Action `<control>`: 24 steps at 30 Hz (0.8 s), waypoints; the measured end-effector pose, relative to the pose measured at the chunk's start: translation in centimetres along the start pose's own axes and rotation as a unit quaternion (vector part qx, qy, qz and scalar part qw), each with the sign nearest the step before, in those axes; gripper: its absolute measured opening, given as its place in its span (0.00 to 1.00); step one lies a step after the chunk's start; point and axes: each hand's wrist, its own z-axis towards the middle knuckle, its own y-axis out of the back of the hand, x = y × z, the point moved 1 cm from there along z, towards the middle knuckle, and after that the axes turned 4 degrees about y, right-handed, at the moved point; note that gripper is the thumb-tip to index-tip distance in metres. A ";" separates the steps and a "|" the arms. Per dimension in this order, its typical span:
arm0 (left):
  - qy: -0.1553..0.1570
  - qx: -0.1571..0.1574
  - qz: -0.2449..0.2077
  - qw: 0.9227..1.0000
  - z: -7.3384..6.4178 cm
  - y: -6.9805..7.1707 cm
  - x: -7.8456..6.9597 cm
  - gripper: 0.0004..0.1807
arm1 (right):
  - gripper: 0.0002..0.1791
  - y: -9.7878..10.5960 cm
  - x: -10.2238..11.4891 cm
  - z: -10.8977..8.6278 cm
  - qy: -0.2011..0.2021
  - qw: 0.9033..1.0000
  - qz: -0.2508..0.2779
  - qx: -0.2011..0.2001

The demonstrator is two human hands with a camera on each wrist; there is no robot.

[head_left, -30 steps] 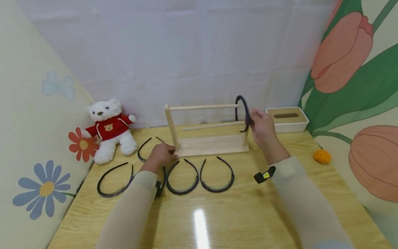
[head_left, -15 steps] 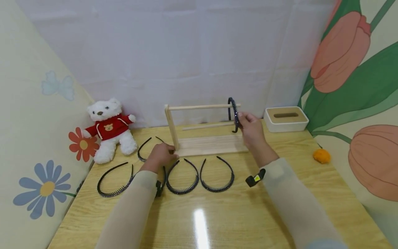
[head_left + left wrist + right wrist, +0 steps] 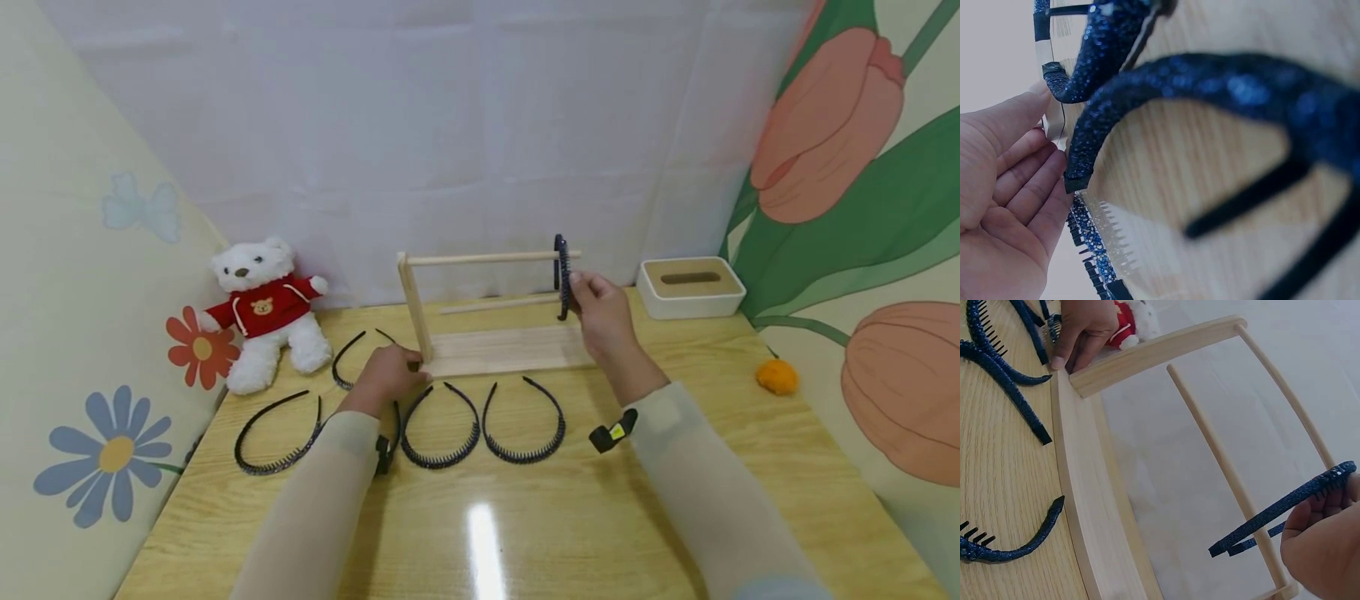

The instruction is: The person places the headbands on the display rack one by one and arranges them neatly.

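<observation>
My right hand (image 3: pixel 606 312) pinches a dark blue glittery toothed headband (image 3: pixel 562 283) near the right end of a wooden rack (image 3: pixel 510 348). The headband stands upright across the rack's two rods, its legs hanging on either side of the lower rod (image 3: pixel 1210 444) in the right wrist view. Low at the rack's left end, my left hand (image 3: pixel 382 377) holds the corner of the base, thumb (image 3: pixel 1019 115) against its edge. Several similar headbands lie on the table, including one (image 3: pixel 442 461) in front of the rack and another (image 3: pixel 525 457) beside it.
A white teddy bear (image 3: pixel 273 312) in a red hoodie sits at the left wall. Behind the rack's right side stands a white tissue box (image 3: pixel 693 304) with a wood-look lid. An orange fluffy ball (image 3: pixel 777 377) lies near the right edge.
My right hand has moved left with the headband, from the rods' right end to slightly inward along them. The headband has turned more edge-on. My left hand stays at the base.
</observation>
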 end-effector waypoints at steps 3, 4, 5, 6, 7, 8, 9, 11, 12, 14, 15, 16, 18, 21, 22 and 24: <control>0.002 0.001 -0.002 1.000 0.0 0.1 -0.1 0.25 | 0.09 0.1 0.0 0.0 0.000 1.000 -0.001 0.002; 0.004 0.002 -0.003 1.000 -0.1 0.1 -0.1 0.25 | 0.10 0.1 0.0 -0.1 -0.001 1.000 -0.004 0.003; 0.005 0.002 -0.005 1.000 -0.1 0.1 -0.2 0.25 | 0.10 0.1 0.0 -0.1 -0.002 1.000 -0.007 0.005; 0.005 0.003 -0.006 1.000 -0.1 0.1 -0.2 0.25 | 0.09 0.1 0.0 -0.1 -0.003 1.000 -0.008 0.006; 0.005 0.004 -0.007 1.000 -0.2 0.1 -0.2 0.25 | 0.09 0.2 0.0 -0.1 -0.004 1.000 -0.010 0.007; 0.005 0.004 -0.009 1.000 -0.2 0.1 -0.2 0.25 | 0.09 0.2 0.1 -0.1 -0.005 1.000 -0.013 0.007; 0.004 0.004 -0.011 1.000 -0.2 0.1 -0.2 0.25 | 0.08 0.2 0.1 -0.2 -0.006 1.000 -0.015 0.008; 0.001 0.002 -0.011 1.000 -0.2 0.2 -0.1 0.25 | 0.08 0.2 0.1 -0.1 -0.005 1.000 -0.017 0.009; 0.001 0.001 -0.012 1.000 -0.2 0.2 -0.1 0.25 | 0.08 0.3 0.1 -0.1 -0.004 1.000 -0.017 0.010; 0.000 0.000 -0.012 1.000 -0.2 0.2 -0.1 0.25 | 0.08 0.3 0.1 -0.1 0.000 1.000 -0.017 0.011; -0.001 0.000 -0.011 1.000 -0.2 0.2 -0.1 0.25 | 0.08 0.3 0.1 0.0 0.002 1.000 -0.015 0.012; -0.002 0.001 -0.010 1.000 -0.2 0.2 -0.1 0.25 | 0.08 0.3 0.1 0.0 0.003 1.000 -0.014 0.012; 0.001 0.003 -0.014 1.000 -0.2 0.2 -0.1 0.25 | 0.08 0.2 0.1 0.0 0.005 1.000 -0.010 0.012; 0.000 0.005 -0.012 1.000 -0.1 0.2 0.0 0.25 | 0.08 0.2 0.1 0.0 0.002 1.000 -0.008 0.014; 0.000 0.006 -0.013 1.000 -0.1 0.1 0.0 0.25 | 0.08 0.2 0.1 0.0 0.000 1.000 -0.009 0.014; -0.001 0.006 -0.011 1.000 0.0 0.1 0.1 0.25 | 0.08 0.2 0.1 0.0 -0.003 1.000 -0.013 0.015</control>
